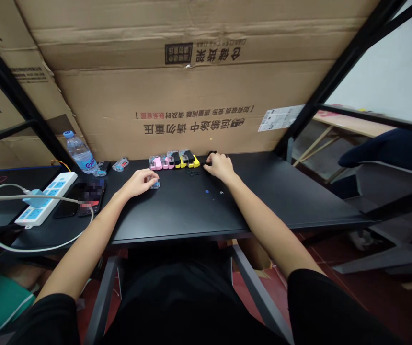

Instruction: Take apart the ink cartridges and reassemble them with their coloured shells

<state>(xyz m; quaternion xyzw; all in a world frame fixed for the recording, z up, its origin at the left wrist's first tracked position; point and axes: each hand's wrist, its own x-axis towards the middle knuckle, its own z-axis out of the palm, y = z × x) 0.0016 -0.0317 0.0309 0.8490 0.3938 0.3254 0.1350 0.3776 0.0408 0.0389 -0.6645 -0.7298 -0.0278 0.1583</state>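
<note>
My left hand (140, 183) is closed around a small clear plastic piece (155, 185) with blue inside, low on the black table; most of it sits behind the fingers. My right hand (221, 166) reaches to the back of the table, its fingers bent down at some small black parts (212, 153). What its fingertips pinch, if anything, is hidden. Between the hands stands a row of small clear-bodied gadgets with pink (157, 163), black (176, 158) and yellow (193, 161) pieces. Several tiny black parts (192, 173) lie in front of the row.
A blue bit (207, 191) and a white bit (222, 192) lie on the black table (177, 215). To the left are another clear gadget (120, 164), a water bottle (81, 152), phones (93, 196) and a corded power strip (47, 199). Cardboard (191, 86) walls the back.
</note>
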